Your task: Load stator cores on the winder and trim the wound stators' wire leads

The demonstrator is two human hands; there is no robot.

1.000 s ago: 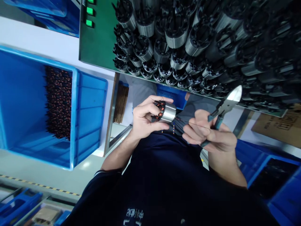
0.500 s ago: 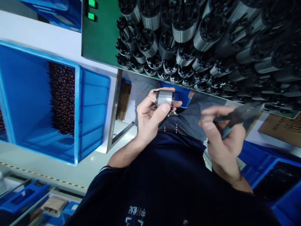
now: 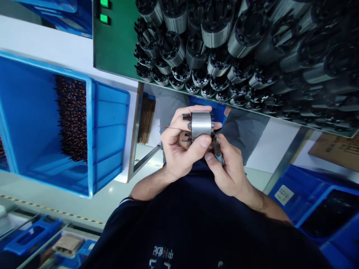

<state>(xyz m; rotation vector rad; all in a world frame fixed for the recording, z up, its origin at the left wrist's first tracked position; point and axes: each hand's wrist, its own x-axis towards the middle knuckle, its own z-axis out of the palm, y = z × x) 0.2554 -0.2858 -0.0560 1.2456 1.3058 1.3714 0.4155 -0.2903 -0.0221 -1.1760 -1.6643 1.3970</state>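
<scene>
Right hand [image 3: 227,168] moved in; stator [image 3: 200,124] in left hand [image 3: 179,149].

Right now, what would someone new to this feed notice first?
Mid-frame, the left hand grips a small silver motor core with copper windings, and the right hand presses a tool against its lower right end. Above, a green board is packed with rows of similar cores. At left sits a big blue bin holding dark copper-wound parts.
</scene>
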